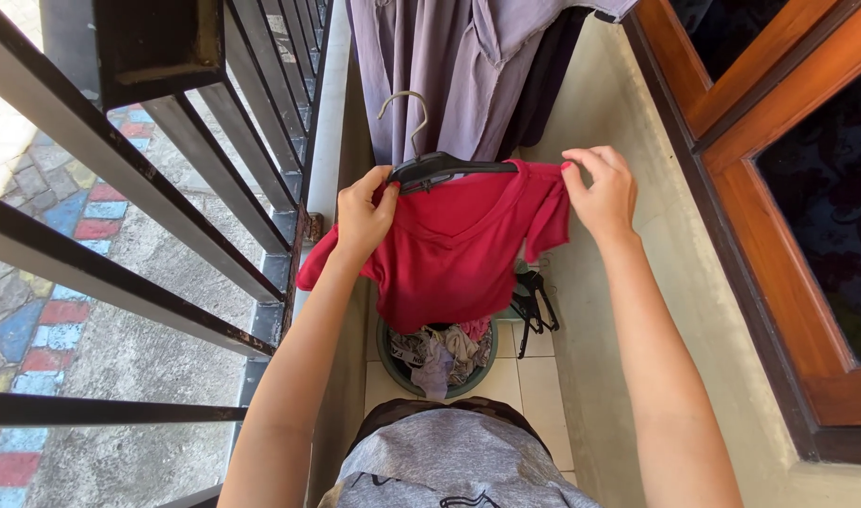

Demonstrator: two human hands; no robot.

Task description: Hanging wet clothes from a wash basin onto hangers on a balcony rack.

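A red V-neck shirt point(449, 249) hangs on a black plastic hanger point(440, 169) with a metal hook, held up in front of me. My left hand point(365, 209) grips the shirt's left shoulder at the hanger's end. My right hand point(602, 188) pinches the shirt's right shoulder, where the fabric covers the hanger's other end. Below the shirt stands a round green basket point(390, 362) full of crumpled clothes.
Dark metal railing bars point(205, 160) run along the left, with a paved ground far below. Purple-grey garments point(449, 66) hang ahead. A wooden window frame point(769, 235) lines the right wall. Spare black hangers point(534, 301) lie beside the basket on the tiled floor.
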